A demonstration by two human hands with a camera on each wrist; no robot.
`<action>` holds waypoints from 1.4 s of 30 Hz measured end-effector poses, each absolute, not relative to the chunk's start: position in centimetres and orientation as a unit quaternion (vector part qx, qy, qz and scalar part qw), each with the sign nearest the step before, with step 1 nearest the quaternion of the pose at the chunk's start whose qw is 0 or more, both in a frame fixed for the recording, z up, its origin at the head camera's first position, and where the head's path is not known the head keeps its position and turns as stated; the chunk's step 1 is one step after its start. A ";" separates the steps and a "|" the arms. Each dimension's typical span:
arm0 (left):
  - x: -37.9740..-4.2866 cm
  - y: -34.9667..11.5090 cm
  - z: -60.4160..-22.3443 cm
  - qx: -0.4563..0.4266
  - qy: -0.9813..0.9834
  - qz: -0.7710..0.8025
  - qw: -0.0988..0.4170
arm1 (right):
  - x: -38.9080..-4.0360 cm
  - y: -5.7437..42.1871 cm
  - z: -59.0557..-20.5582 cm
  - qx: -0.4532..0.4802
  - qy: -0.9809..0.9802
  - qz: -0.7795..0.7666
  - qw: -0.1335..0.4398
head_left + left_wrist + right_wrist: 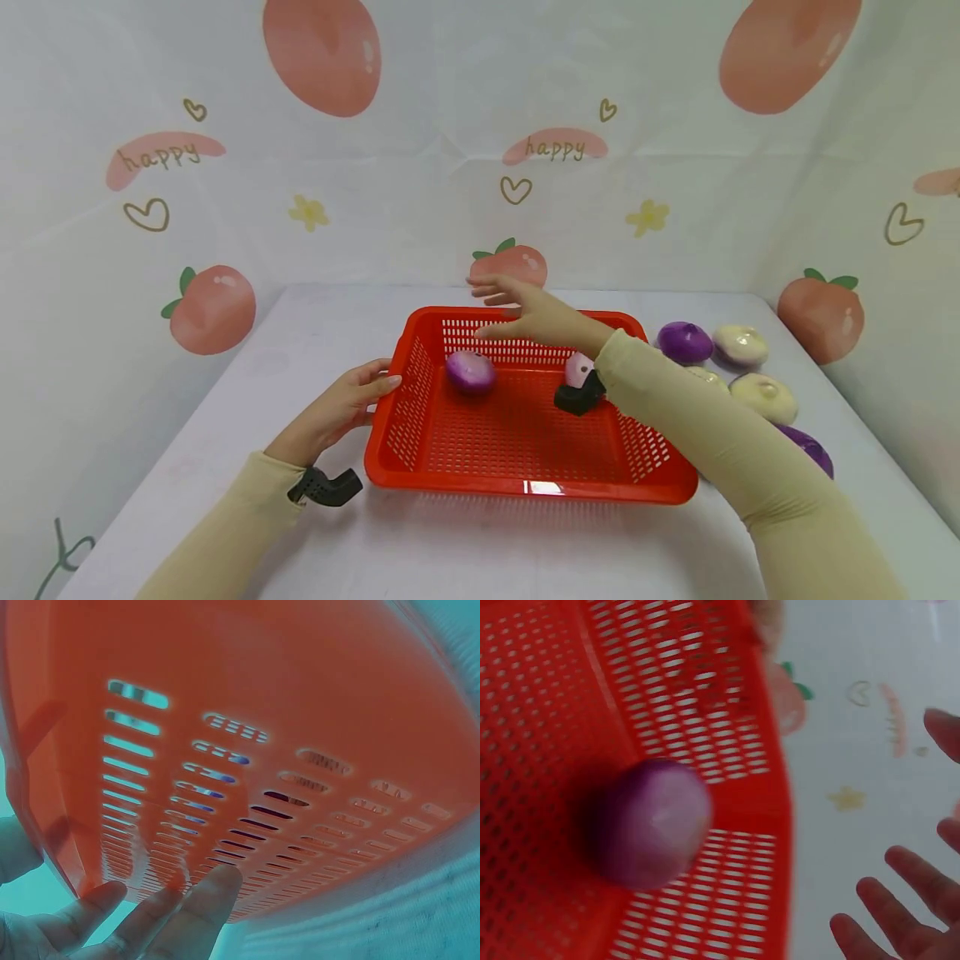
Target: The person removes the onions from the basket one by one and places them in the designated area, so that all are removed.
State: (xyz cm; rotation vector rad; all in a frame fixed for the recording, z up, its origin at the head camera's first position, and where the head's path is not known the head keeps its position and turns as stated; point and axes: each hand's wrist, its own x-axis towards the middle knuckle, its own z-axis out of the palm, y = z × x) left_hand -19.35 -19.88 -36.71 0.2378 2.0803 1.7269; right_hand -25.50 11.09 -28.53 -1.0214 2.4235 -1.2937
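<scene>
My left hand (341, 412) grips the left rim of a red plastic basket (525, 485), thumb over the edge. In the left wrist view, its fingers (199, 907) lie against the slotted outer wall. My right hand (536, 315) reaches over the basket's back rim with fingers spread and nothing in them. Inside the basket, a purple-and-white onion (471, 372) lies near the back left corner; the right wrist view shows this rounded onion (656, 823) against the walls. Another pale pink-purple onion (578, 369) sits at the back right, partly hidden by my right wrist.
To the basket's right lie several onion-like pieces: a purple one (685, 342), a cream one (740, 346), another cream one (763, 397) and a purple one (810, 450) partly behind my right sleeve. A printed white cloth backdrop (420, 225) stands behind the white table (315, 333).
</scene>
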 end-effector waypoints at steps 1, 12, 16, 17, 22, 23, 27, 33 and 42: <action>-19.4 -19.9 -36.7 0.086 0.749 0.622 0.212 | -25.7 10.6 -29.2 -0.346 0.829 -0.421 0.122; -19.2 -19.8 -36.7 0.086 0.748 0.624 0.210 | -27.7 7.8 -33.8 -0.339 0.854 -0.306 0.249; -19.3 -19.8 -36.7 0.085 0.750 0.622 0.209 | -28.2 7.4 -34.0 -0.333 0.864 -0.274 0.258; -19.3 -19.8 -36.7 0.085 0.750 0.621 0.208 | -28.3 7.2 -34.1 -0.331 0.868 -0.264 0.260; -19.3 -19.8 -36.8 0.090 0.751 0.621 0.207 | -28.7 6.7 -34.4 -0.314 0.882 -0.230 0.265; -19.3 -19.8 -36.8 0.090 0.750 0.621 0.207 | -28.7 6.6 -34.4 -0.313 0.882 -0.228 0.269; -19.3 -19.8 -36.8 0.092 0.750 0.621 0.207 | -28.8 6.4 -34.5 -0.302 0.881 -0.226 0.284; -19.2 -19.8 -36.8 0.088 0.752 0.619 0.208 | -28.3 6.3 -34.3 -0.287 0.876 -0.242 0.302; -19.2 -19.8 -36.7 0.084 0.754 0.617 0.207 | -28.2 7.8 -32.2 -0.340 0.874 -0.262 0.229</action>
